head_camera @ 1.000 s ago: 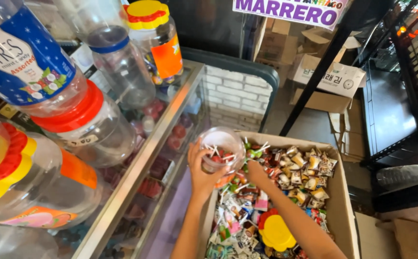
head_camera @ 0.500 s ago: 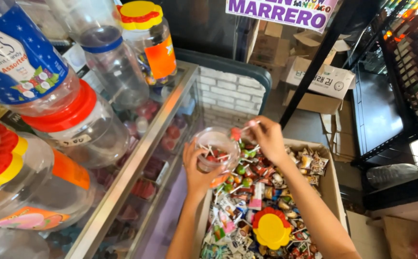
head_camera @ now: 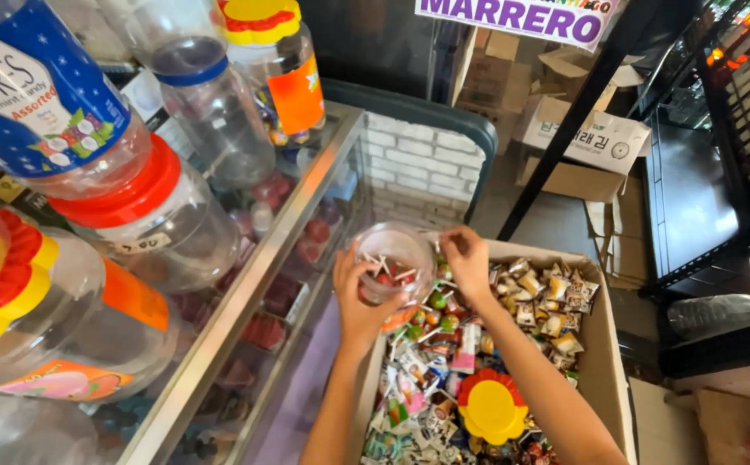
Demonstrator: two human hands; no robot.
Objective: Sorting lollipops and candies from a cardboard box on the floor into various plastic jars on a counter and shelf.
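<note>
Over a cardboard box (head_camera: pixel 603 379) full of wrapped sweets (head_camera: pixel 444 379), the left hand (head_camera: pixel 359 288) grips a small clear jar (head_camera: pixel 389 258) from below, its mouth turned toward the camera and a few lollipops (head_camera: pixel 383 274) lying inside. Right hand (head_camera: pixel 468 263) is at the jar's rim, fingers pinched closed; what they hold is too small to tell. Just below the forearms a yellow and red lid (head_camera: pixel 488 409) lies on the sweets. To the left runs a glass bench (head_camera: pixel 245 293) carrying large clear plastic jars (head_camera: pixel 211 112) with red, blue and yellow lids. More cardboard boxes (head_camera: pixel 586 142) sit beyond, near a black metal rack (head_camera: pixel 693 198).
</note>
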